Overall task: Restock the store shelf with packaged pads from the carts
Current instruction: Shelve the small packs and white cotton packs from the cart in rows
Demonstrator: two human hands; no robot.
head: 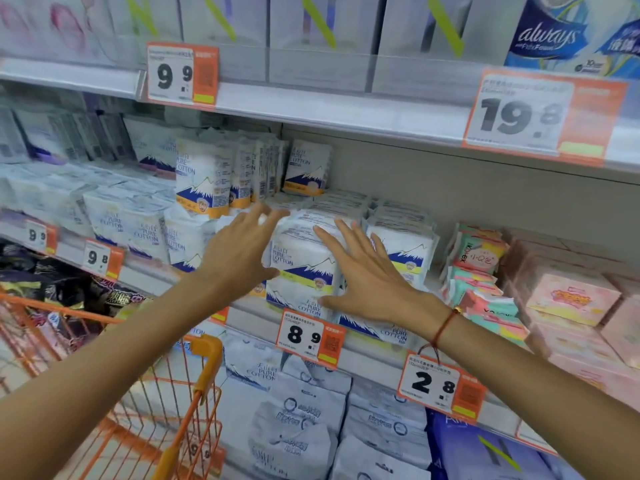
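White Pure Cotton pad pack (304, 268) at front edge of middle shelf (363, 341), stacked on like packs, above 8.9 price tag (310, 337). Left hand (239, 251) flat against pack's left side, fingers spread, gripping nothing. Right hand (363, 275) flat on pack's front and right, fingers straight, likewise holding nothing. Pack likely light, soft, squashy; film wrap probably slippery. Best taken by both side faces, palms squeezing gently. Orange cart (194, 403) lower left, just below shelf; pink packs (571, 299) to right.
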